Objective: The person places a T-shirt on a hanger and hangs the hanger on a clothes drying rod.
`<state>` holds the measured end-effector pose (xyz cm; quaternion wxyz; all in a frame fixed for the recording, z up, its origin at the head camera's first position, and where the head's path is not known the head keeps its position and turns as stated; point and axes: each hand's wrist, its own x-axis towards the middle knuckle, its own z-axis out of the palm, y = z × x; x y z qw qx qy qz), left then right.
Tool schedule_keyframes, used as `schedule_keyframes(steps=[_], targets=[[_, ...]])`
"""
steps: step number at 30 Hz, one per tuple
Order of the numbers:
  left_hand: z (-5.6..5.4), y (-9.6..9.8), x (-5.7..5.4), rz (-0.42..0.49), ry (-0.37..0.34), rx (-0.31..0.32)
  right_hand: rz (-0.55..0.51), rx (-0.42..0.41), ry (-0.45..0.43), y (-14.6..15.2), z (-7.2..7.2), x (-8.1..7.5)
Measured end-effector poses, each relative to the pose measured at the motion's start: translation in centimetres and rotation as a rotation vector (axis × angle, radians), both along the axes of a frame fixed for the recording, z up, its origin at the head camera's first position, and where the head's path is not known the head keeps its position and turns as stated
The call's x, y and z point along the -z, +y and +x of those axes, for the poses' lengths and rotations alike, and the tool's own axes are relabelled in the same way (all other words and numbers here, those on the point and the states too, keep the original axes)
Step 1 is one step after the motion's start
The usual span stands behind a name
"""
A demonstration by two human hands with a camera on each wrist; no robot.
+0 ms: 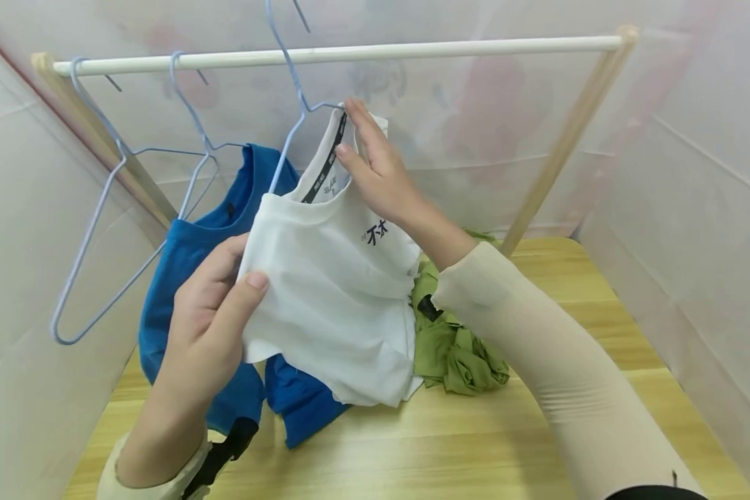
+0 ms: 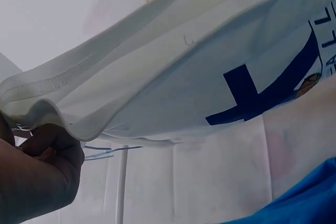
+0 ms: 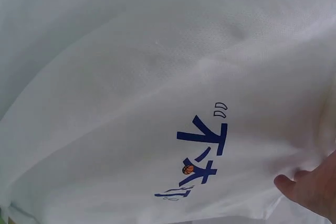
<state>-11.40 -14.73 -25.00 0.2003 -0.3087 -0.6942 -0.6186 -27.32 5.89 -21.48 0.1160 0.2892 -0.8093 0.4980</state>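
A white sleeveless top (image 1: 331, 271) with dark blue print hangs partly over a light blue hanger (image 1: 285, 142). The hanger's hook rises past the rod and out of the head view. My left hand (image 1: 209, 312) pinches the top's side edge, thumb in front; in the left wrist view its curled fingers (image 2: 58, 150) sit at the hem of the cloth. On the other side my right hand (image 1: 381, 170) touches the neckline and far shoulder, fingers extended at the hanger's arm. In the right wrist view, the thumb (image 3: 286, 186) lies against the white cloth near the print.
A white rod (image 1: 475, 48) on a wooden frame spans the back. From it hang a bare hanger (image 1: 94, 236) and a blue garment (image 1: 194, 257) on another hanger. A crumpled green garment (image 1: 462, 354) lies on the wooden table (image 1: 412, 458), behind the right forearm.
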Motion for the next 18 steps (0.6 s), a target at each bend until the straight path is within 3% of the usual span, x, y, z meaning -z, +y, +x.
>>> schedule_keyframes(steps=[4,11,15,18], targets=[[-0.2,-0.3,0.0,-0.021,0.003,-0.036,-0.003,-0.025,-0.039,-0.5,0.2,-0.2],[-0.4,-0.4,0.3,-0.053,-0.081,-0.114,-0.006,-0.088,-0.096,-1.4,-0.3,0.5],[-0.6,-0.6,0.4,-0.072,-0.078,-0.148,-0.008,-0.094,-0.112,-1.8,-0.5,0.7],[-0.7,-0.7,0.6,-0.071,-0.079,-0.137,-0.009,-0.085,-0.147,-2.0,-0.7,0.9]])
